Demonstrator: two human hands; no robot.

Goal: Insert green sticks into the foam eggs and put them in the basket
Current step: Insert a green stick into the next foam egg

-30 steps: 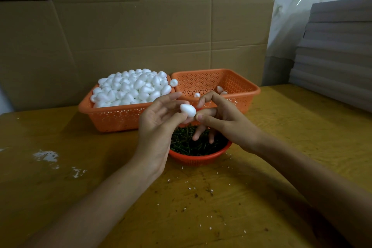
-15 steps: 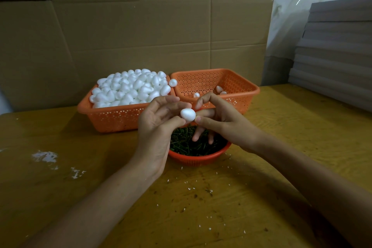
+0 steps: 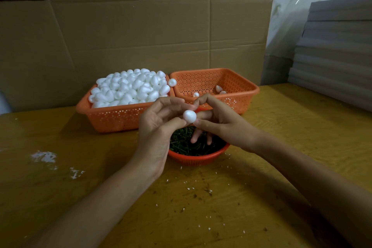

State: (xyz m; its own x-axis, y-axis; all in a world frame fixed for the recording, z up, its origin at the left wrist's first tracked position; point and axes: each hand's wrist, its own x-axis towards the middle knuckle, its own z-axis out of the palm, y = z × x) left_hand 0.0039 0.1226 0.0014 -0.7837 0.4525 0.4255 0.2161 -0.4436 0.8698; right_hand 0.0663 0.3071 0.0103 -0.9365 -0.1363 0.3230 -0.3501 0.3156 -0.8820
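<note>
Cardboard sheets (image 3: 141, 36) are backing a yellow table (image 3: 291, 115). Over the bowl of green sticks (image 3: 198, 158), the left hand (image 3: 159, 127) is pinching one foam egg (image 3: 189, 116) between thumb and fingertips. At its three o'clock, the right hand (image 3: 219, 125) is touching it with curled thumb and fingers; whether they are pinching a stick, I cannot tell. Featherlight, dentable foam is probably wanting a gentle hold round its middle. The receiving basket (image 3: 247, 91) is waiting at one o'clock.

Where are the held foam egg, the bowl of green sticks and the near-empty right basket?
foam egg (image 3: 189, 116): head view, middle of its white surface.
bowl of green sticks (image 3: 196, 160): head view, near outer wall.
right basket (image 3: 243, 102): head view, front wall.
</note>
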